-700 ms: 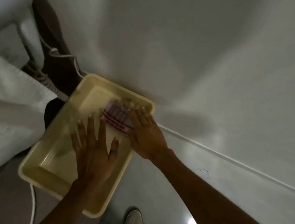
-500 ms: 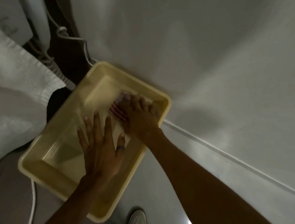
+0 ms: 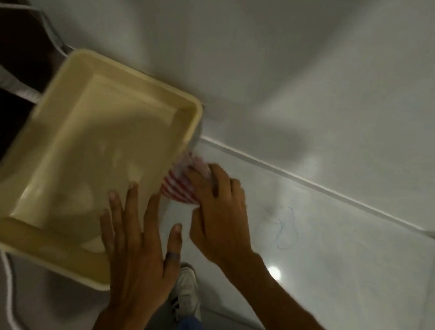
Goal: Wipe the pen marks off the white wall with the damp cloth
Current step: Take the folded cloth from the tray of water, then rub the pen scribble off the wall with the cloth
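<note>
My right hand (image 3: 218, 214) grips a red-and-white striped cloth (image 3: 181, 185), held just outside the right rim of a cream plastic tub (image 3: 51, 128) and against the white wall (image 3: 329, 96). Blue pen marks (image 3: 285, 228) show on the lower wall panel, to the right of my right hand. My left hand (image 3: 141, 243) is flat with its fingers spread over the tub's near right corner, holding nothing. The tub's inside looks wet and holds no cloth.
A white raised strip (image 3: 317, 188) runs across the wall above the pen marks. A white cord (image 3: 7, 292) lies on the floor under the tub. My white shoe (image 3: 187, 290) is below my hands. Dark furniture and grey cables (image 3: 10, 57) sit at the left.
My right hand has lifted the striped cloth out of the tub and carried it right, past the rim, toward the wall. The view has come closer; the left hand stayed over the tub's corner.
</note>
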A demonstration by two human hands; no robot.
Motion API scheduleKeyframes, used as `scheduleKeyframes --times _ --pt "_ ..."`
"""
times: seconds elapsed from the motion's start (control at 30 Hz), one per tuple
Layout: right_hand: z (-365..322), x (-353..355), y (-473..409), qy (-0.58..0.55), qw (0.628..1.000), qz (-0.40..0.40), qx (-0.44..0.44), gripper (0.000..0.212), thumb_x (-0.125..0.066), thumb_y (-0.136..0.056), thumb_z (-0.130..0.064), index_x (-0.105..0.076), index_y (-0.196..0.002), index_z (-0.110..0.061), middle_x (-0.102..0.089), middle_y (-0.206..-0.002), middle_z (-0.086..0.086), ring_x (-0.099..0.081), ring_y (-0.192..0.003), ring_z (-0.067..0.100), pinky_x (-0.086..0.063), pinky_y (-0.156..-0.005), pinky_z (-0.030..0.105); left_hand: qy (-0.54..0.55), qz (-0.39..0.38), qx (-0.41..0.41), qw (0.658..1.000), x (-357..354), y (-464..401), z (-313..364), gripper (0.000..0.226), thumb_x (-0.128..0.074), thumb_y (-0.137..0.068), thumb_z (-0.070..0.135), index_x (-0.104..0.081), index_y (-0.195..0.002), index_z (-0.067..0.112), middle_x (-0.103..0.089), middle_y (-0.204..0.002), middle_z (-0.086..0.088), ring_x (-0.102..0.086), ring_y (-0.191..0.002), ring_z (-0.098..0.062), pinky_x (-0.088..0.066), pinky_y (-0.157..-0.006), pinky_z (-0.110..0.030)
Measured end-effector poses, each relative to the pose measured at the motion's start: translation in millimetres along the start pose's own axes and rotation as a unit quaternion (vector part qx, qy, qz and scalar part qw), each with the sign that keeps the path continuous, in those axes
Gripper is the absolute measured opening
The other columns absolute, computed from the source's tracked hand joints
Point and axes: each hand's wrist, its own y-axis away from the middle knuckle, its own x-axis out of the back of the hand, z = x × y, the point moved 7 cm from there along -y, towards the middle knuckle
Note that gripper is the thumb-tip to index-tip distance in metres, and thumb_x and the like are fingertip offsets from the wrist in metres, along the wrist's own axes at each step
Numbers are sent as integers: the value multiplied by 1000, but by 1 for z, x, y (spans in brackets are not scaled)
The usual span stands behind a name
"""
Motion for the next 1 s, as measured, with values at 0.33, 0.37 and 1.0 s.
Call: scheduleKeyframes --times 0.33,0.37,1.0 --pt "271 -22 230 -19 926 -101 -362 69 -61 -97 -11 -38 -161 -23 -48 -155 14 -53 -126 33 -55 -108 49 -22 -218 -167 961 -163 104 121 73 -36 -107 57 -41 -167 16 -23 -179 -15 -11 -168 -38 -12 -135 -63" --pt "297 -26 246 -26 914 -97 -394 69 -61 -97 -9 -38 -161 -22 -49 -153 16 -53 -125 35 -55 -107 49 -24 -233 -172 957 -184 108 128 74 -35 -107 59 -40 -167 16 -22 -180 -15 -9 -168 -38 -11 -136 -63" --pt "531 -174 264 71 967 -64 -237 78 -7 -106 -54 -8 -171 -12 -2 -182 13 2 -169 31 -1 -139 52 -69 -231 -192 951 -506 126 132 68 -34 -113 35 -18 -173 7 -10 -182 -19 -7 -169 -42 -12 -137 -56"
